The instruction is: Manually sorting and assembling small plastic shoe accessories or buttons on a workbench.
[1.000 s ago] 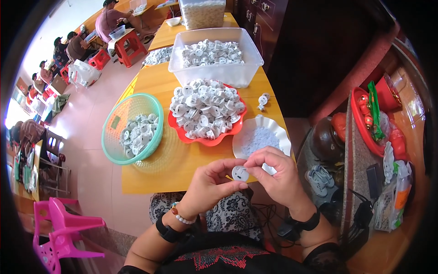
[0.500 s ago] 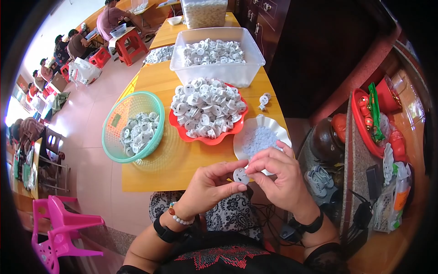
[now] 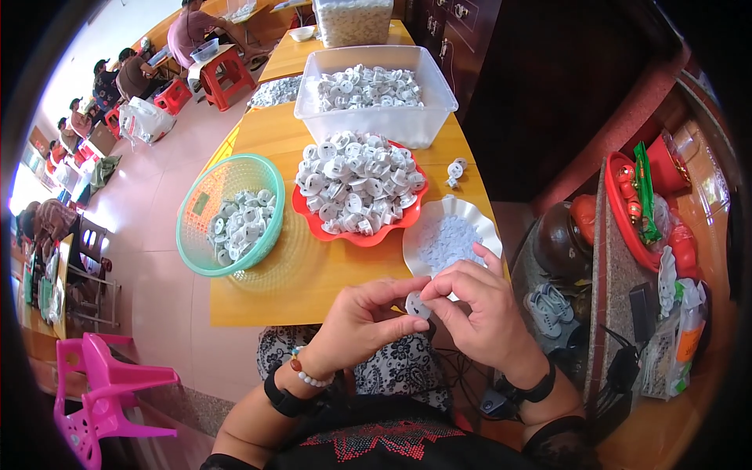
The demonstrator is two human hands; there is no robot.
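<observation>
My left hand (image 3: 356, 317) pinches a small white round plastic piece (image 3: 417, 305) with dark slots by its rim, between thumb and forefinger. At the piece's right edge, my right hand (image 3: 487, 317) has thumb and forefinger pressed together; anything tiny between them is too small to make out. Just beyond my hands, a white wavy-rimmed plate (image 3: 487, 222) holds many small pale bluish-white bits (image 3: 448, 241). Left of it stands a red scalloped tray (image 3: 366, 239) heaped with similar white round pieces (image 3: 356, 182). Farther left, a mint-green mesh basket (image 3: 190, 243) holds more of them.
Behind the red tray stands a clear plastic bin (image 3: 368, 125) of white pieces on the yellow table (image 3: 266, 305). A few loose pieces (image 3: 454, 171) lie at its right edge. A pink plastic chair (image 3: 117, 384) is at lower left. Several people sit at tables farther left.
The round piece has tilted between my fingers, its face turning more edge-on. My right fingertips have shifted slightly over its edge. The containers keep their places.
</observation>
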